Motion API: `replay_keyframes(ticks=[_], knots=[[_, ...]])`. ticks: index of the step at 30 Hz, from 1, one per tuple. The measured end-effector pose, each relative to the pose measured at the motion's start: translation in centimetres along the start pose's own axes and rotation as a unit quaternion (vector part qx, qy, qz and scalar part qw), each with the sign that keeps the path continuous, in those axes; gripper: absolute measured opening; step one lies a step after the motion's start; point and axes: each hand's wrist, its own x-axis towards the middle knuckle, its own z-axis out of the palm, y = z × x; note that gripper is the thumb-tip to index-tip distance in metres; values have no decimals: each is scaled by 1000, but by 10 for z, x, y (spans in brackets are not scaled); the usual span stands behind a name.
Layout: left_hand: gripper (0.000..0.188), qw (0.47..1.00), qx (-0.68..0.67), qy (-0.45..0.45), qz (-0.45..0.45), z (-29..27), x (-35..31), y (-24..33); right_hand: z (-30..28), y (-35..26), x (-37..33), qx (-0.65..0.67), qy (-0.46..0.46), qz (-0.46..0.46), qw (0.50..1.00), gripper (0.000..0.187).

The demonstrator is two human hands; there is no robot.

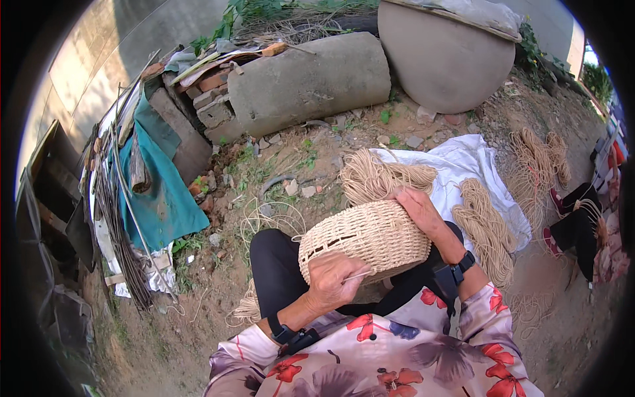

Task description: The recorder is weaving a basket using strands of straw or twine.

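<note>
A pale woven basket [370,233] lies tilted across my lap, with a few dark slits in its weave on the left part. My left hand [334,283] is closed at its near left edge. A thin pale strand [357,276] sticks out to the right from between its fingers; whether it is cord or a thin tool is unclear. At the basket's far right side, my right hand [418,210] grips the wall, its fingertips over the far edge. Just beyond the basket rests a bundle of beige cord [370,175].
A white sheet [473,162] lies at the right under a coil of cord [483,225]. More cord bundles [532,155] are farther right, near another person's legs [572,225]. A concrete cylinder [311,83], a big clay vat [450,59] and teal cloth [162,192] border the ground.
</note>
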Motion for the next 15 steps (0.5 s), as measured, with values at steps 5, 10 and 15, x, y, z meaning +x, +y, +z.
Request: replay_keyframes(ticks=[5,10,15], knots=[[16,991,-21,-48,120,-1,10,2,-1,-6,-51,26,95,17,995,42],[21,987,-19,-27,159,6,3,-9,8,10,-56,24,114,17,993,43],[19,989,-31,-90,115,-4,-4,-6,19,6,-52,-103,115,-70,985,42]])
